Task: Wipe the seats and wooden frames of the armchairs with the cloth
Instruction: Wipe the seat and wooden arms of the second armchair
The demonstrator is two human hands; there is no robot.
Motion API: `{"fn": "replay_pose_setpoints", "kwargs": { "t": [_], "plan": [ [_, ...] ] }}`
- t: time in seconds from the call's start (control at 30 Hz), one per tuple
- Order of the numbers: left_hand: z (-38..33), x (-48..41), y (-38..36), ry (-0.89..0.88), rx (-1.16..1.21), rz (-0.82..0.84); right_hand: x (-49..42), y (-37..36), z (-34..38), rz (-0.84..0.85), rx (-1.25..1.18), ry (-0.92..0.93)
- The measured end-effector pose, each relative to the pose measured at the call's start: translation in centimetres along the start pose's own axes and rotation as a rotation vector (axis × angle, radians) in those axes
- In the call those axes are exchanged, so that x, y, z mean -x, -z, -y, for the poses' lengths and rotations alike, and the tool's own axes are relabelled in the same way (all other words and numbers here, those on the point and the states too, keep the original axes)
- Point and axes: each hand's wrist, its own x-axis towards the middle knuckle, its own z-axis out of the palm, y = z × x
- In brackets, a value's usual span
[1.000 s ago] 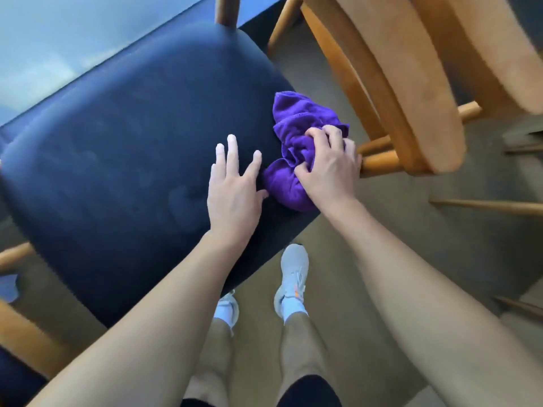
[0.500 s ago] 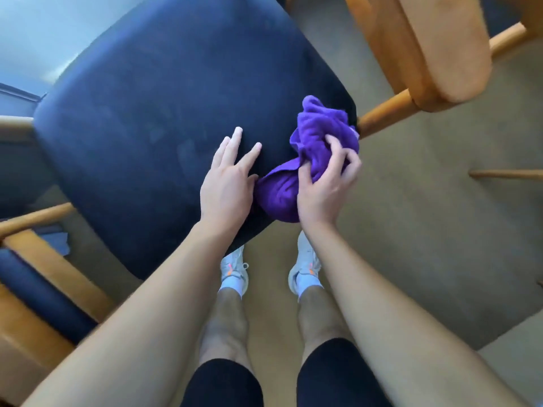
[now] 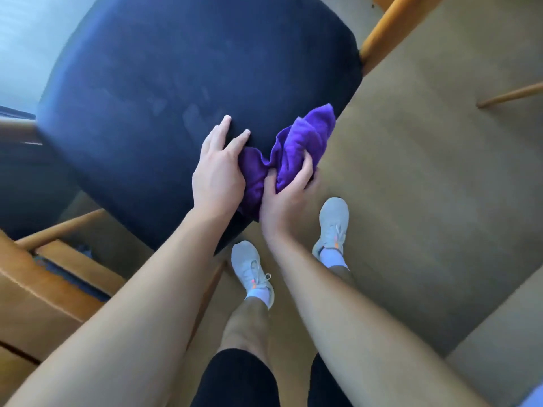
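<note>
Lying at seat (image 3: 176, 83) edge, purple cloth (image 3: 305, 139) is clutched by right hand (image 3: 289, 198).
Fingers of left hand (image 3: 219, 174) straight; right fingertips partly hidden.

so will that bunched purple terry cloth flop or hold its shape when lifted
Probably floppy: the purple terry cloth sags in soft folds where the right hand grips it. Likely light, as one hand bunches it. Its fuzzy pile may drag on the dark blue padded seat.

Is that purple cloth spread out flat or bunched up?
Bunched up: the purple fabric cloth shows deep folds, gripped in the right hand.
</note>
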Motion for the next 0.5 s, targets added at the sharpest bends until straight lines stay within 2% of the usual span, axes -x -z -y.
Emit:
{"fn": "replay_pose_setpoints", "kwargs": {
  "t": [0.2,0.3,0.4,0.5],
  "plan": [
    [1.2,1.4,0.3,0.016,0.036,0.004,-4.9,-0.4,0.4,-0.126,0.063,-0.004],
    [1.4,1.0,0.3,0.036,0.079,-0.004,-3.2,-0.9,-0.1,-0.137,0.050,0.012],
    [1.8,1.0,0.5,0.035,0.083,0.011,2.7,-1.1,-1.3,-0.072,0.036,-0.003],
    [2.1,1.6,1.0,0.045,0.086,0.035,8.6,-0.6,-1.7,0.095,0.029,-0.032]
  ]
}}
